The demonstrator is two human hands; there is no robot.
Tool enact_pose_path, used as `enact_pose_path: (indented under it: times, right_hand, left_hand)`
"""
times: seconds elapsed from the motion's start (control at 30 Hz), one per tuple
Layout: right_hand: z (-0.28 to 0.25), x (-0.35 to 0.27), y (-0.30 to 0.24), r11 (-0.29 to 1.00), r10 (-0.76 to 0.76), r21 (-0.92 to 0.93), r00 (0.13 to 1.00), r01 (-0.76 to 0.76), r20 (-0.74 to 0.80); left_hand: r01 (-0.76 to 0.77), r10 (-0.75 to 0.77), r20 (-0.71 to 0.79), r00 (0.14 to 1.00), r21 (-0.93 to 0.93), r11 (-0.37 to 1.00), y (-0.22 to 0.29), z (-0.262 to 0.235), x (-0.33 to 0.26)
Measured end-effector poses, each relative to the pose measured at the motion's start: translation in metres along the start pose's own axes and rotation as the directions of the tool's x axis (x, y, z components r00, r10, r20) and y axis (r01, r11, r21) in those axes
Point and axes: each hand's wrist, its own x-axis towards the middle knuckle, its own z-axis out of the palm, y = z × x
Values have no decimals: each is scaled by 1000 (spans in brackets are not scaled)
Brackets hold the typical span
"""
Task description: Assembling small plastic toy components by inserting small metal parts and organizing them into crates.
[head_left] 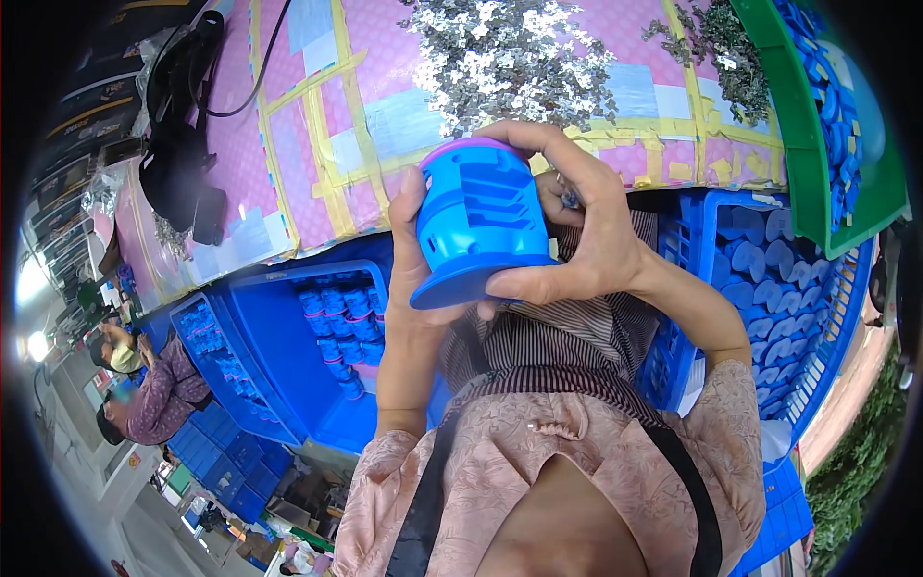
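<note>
A blue plastic drum-shaped housing (478,216) is held between my two hands, just off the near edge of the table. It has slots in its side, a wide flange at the near end and a pink rim (471,144) at the far end. My left hand (408,226) is wrapped round its left side. My right hand (606,226) grips it from the right, thumb on the flange and index finger over the far end. Small dark metal bits (569,197) show in its curled lower fingers. Beyond lies a heap of small silvery metal pieces (510,67).
A smaller heap of dark metal pieces (735,72) lies farther right, beside a green bin (803,125) of blue parts. A blue crate (707,240) of housings stands at right, a blue bin (264,317) of pink-rimmed housings at left. A black strap (183,125) lies on the table.
</note>
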Motion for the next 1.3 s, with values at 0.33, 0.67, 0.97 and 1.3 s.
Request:
enact_pose_path:
  times: [0.33, 0.67, 0.97, 1.3]
  right_hand:
    - [5, 0, -4, 993, 93, 74, 996, -94, 15]
    - [-16, 13, -19, 989, 108, -100, 994, -105, 32]
    - [-49, 33, 61, 736, -245, -675, 905, -60, -348]
    - [-48, 33, 54, 807, -273, -591, 891, 8, -361]
  left_hand:
    - [354, -282, 233, 931, -378, 855, 13, -37, 5]
    - [374, -159, 472, 867, -406, 834, 7, -45, 11]
    - [270, -123, 487, 865, -244, 931, -11, -36, 33]
    - [-45, 40, 209, 977, 16, 999, -3, -11, 41]
